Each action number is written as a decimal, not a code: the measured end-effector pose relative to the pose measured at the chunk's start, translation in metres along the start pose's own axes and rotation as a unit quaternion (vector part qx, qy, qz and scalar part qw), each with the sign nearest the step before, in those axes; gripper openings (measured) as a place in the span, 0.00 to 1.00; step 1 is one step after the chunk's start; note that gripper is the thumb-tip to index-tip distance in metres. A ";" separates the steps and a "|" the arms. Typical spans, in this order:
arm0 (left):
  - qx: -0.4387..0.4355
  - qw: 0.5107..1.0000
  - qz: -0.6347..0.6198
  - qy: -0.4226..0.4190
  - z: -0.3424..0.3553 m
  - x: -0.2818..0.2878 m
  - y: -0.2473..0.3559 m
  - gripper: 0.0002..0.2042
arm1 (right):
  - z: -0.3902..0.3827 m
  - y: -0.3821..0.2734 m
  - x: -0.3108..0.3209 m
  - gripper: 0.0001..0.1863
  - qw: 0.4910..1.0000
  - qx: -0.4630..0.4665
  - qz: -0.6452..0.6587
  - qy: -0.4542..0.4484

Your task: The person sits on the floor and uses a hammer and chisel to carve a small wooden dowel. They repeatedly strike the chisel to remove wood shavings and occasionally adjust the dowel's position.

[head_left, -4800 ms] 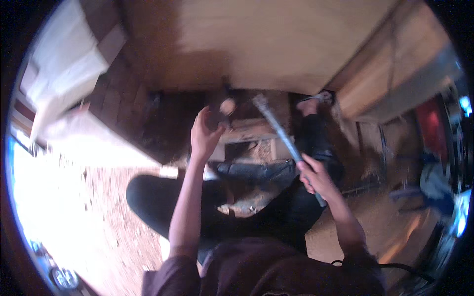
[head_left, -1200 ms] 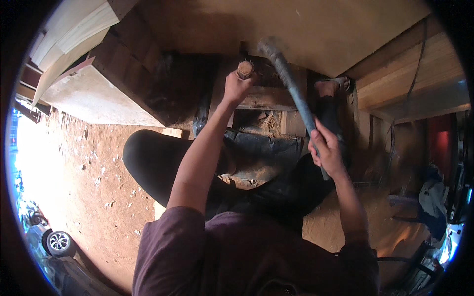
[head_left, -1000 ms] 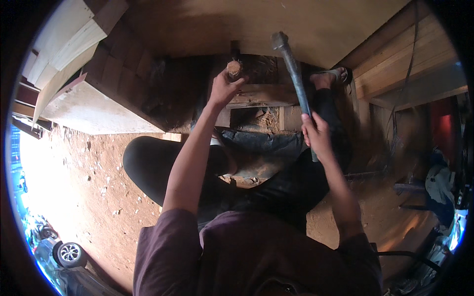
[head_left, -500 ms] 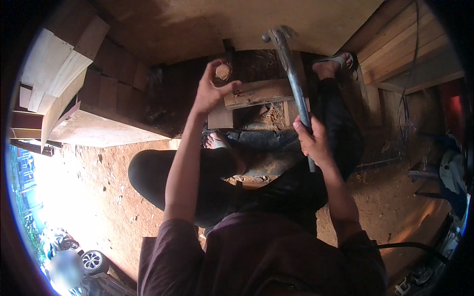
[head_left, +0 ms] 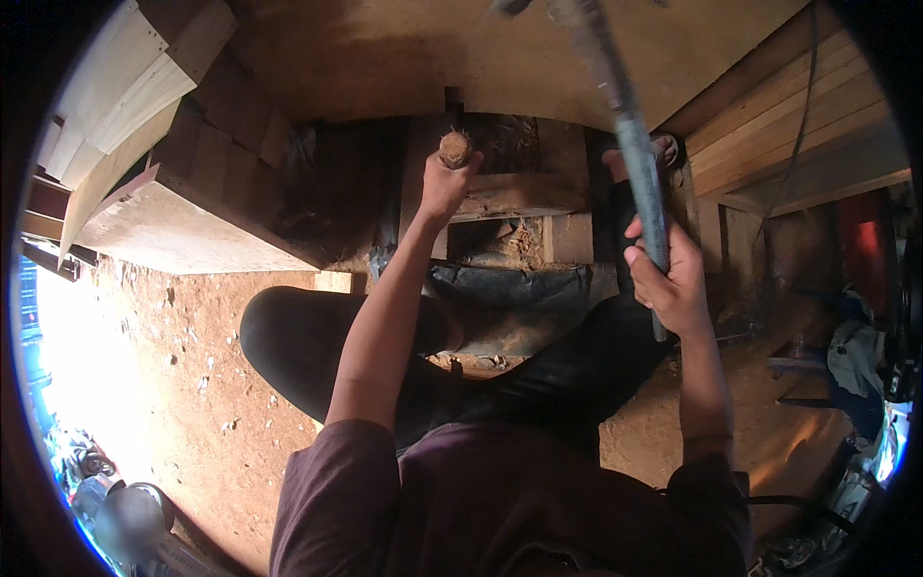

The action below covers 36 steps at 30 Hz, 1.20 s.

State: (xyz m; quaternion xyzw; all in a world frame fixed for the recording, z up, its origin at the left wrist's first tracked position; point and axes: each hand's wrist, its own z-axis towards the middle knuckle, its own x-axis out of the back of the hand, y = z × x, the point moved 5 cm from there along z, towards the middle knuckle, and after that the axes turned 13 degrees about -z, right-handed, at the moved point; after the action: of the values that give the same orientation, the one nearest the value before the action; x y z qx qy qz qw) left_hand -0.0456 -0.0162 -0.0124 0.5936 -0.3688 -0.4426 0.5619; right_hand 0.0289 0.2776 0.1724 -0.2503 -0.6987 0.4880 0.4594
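Note:
My left hand (head_left: 444, 188) is closed round an upright round wooden piece (head_left: 454, 148), whose frayed top shows above my fingers, near a timber crosspiece (head_left: 519, 197) between my legs. My right hand (head_left: 663, 274) grips the long blue-grey metal handle of a hammer (head_left: 636, 154), raised to my right; its head at the top edge is blurred. Below the crosspiece lie wood shavings (head_left: 524, 240) and a dark, crumpled sheet (head_left: 510, 288). The lower end of the wooden piece is hidden by my hand.
Stacked pale boards (head_left: 125, 125) and a panel (head_left: 192, 231) stand at left, above bright dirt ground (head_left: 212, 385). A large panel (head_left: 529, 58) spans the top. Plank structures (head_left: 769, 125) and a hanging cable are at right, with clutter at the far right and vehicles at lower left.
Since half a second ago, my left fingers, then spread, have closed round the wooden piece. My right hand and hammer have swung rightward, the head rising to the top edge.

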 end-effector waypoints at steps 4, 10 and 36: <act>0.015 1.000 -0.010 -0.012 0.000 -0.001 0.000 0.10 | 0.003 -0.001 -0.004 0.09 0.998 -0.023 0.060 0.005; -0.016 1.000 -0.012 -0.021 0.000 -0.001 0.000 0.09 | 0.001 0.023 -0.017 0.08 0.997 -0.069 -0.030 -0.015; -0.151 0.986 -0.038 -0.063 -0.002 0.001 0.002 0.09 | 0.000 0.258 -0.125 0.17 0.963 -0.178 -0.175 0.095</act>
State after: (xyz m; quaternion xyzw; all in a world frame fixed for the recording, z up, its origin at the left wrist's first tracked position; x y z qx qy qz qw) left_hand -0.0436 -0.0165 -0.0103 0.4863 -0.3093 -0.5512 0.6034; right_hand 0.0600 0.2801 -0.1125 -0.2471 -0.7603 0.2411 0.5503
